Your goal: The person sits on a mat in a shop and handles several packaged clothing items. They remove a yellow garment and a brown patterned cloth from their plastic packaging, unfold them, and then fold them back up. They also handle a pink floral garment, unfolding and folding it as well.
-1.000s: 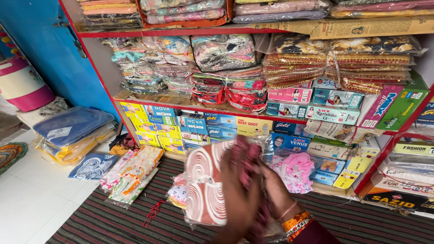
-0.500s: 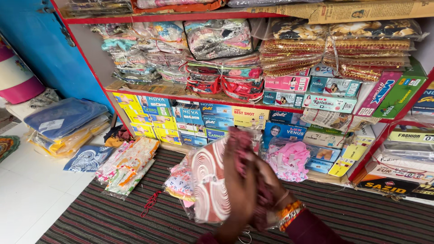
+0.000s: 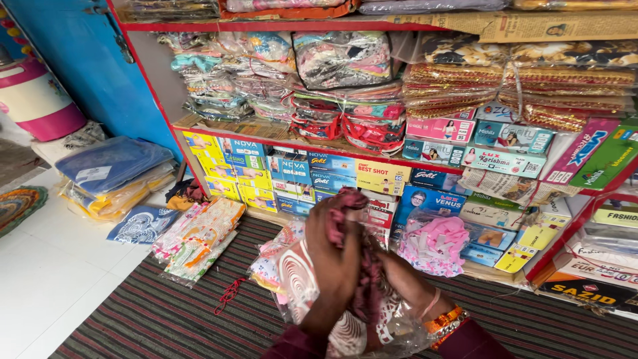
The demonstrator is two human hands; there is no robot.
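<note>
Both hands are raised together at the bottom middle of the head view, over a clear plastic packet (image 3: 299,279) holding folded cloth in white, pink and red. My left hand (image 3: 335,256) grips a dark pink patterned cloth (image 3: 352,206) that sticks up above the fingers. My right hand (image 3: 405,286), with orange and pink bangles on the wrist, holds the same cloth and packet from the right side. The packet's lower part is hidden behind my arms.
A red shelf unit (image 3: 266,136) ahead is packed with wrapped fabrics and coloured boxes. A pink cloth packet (image 3: 435,242) leans on the lowest shelf. Packets (image 3: 196,239) lie on the striped rug, blue packets (image 3: 109,169) on the white floor left, near a pink and white container (image 3: 36,100).
My hands have brought the dark pink cloth slightly higher and closer together over the packet. The view has shifted a little to the right and down.
</note>
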